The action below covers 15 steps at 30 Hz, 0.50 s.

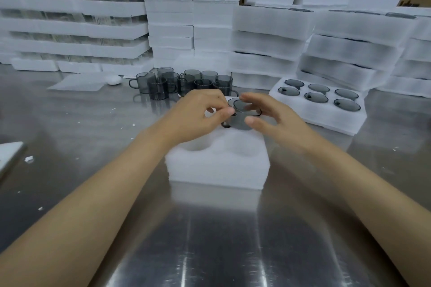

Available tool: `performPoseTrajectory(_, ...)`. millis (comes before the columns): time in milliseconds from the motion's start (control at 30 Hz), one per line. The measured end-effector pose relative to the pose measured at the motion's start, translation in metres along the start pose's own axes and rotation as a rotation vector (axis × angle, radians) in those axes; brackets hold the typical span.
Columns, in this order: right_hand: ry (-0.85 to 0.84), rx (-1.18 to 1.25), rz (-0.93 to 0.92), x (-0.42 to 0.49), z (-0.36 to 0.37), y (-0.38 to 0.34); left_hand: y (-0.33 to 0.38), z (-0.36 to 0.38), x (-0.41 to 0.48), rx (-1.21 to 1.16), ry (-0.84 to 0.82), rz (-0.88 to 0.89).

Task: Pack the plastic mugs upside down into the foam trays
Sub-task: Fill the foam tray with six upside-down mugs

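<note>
I count two hands, left hand (pixel 198 115) and right hand (pixel 274 120), with one smoky grey mug (pixel 241 121) between them; a second ring just behind it may be another mug, though I can't tell. The cluster of loose mugs (pixel 184 82) on the steel table (pixel 221 228) comes to about ten, but overlaps blur my count. The filled foam tray (pixel 326 121) holds six upturned mugs (pixel 316 97). The near foam tray (pixel 217 170) shows two empty pockets. One flat foam sheet (pixel 77 82), one white egg-shaped lump (pixel 113 79), and stacked trays (pixel 268 44) too many to number.
</note>
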State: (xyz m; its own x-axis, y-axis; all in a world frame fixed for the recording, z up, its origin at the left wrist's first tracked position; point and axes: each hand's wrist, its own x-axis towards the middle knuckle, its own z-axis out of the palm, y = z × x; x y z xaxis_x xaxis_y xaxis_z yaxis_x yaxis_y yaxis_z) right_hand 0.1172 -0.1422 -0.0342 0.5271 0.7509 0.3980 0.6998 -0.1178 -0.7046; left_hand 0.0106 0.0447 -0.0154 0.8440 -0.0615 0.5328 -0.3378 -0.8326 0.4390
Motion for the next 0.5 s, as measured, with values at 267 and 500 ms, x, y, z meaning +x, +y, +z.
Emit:
performPoseTrajectory(267,0.023,-0.109,-0.052,0.0,0.012,-0.005,-0.003,0.0,-0.001,-0.115,-0.118,-0.137)
performPoseTrajectory(500,-0.053,-0.083,0.103,0.002,0.006,0.001,-0.012,0.001,0.003,-0.044,-0.232,-0.186)
